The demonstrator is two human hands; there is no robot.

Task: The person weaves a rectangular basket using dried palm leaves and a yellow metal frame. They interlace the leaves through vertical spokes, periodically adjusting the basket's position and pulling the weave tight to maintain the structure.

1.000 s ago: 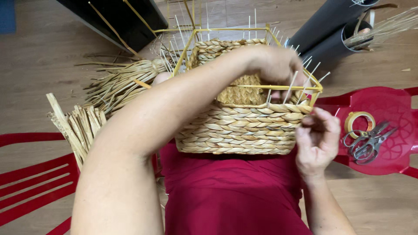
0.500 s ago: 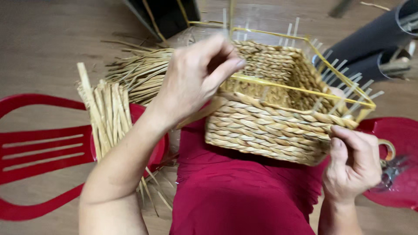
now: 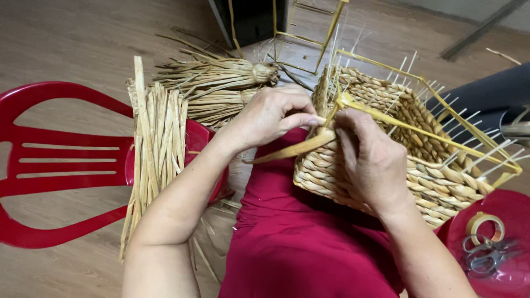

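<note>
Fingers (image 3: 309, 118) of the left hand (image 3: 270, 113) pinch a flat straw strand (image 3: 292, 150) at the woven basket (image 3: 441, 182) corner; right hand (image 3: 372, 160) fingers press the weave just beside them.

Pkgs, labels, signs, screens: none in view. No printed or lit surface anywhere in the head view.
</note>
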